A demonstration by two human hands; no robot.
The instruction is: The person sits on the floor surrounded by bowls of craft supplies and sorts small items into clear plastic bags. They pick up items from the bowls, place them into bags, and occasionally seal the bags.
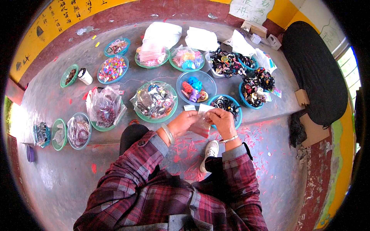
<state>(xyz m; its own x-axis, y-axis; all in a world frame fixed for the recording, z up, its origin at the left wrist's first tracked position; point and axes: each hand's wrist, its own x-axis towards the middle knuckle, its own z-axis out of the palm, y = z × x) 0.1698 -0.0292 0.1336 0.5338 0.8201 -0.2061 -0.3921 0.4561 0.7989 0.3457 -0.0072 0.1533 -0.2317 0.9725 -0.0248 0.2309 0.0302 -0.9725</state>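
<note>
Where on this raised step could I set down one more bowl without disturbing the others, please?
Bare concrete shows on the step between the bowl of colourful beads and the plastic bags, and left of the white cup. It is crowded on the right, around the bowls of dark hair ties. Both hands hold a small clear bag over the step's front edge.

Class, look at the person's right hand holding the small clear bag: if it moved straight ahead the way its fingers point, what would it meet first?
Probably the left hand: the right hand points left across the clear bag both hold, though depth is unclear.
</note>
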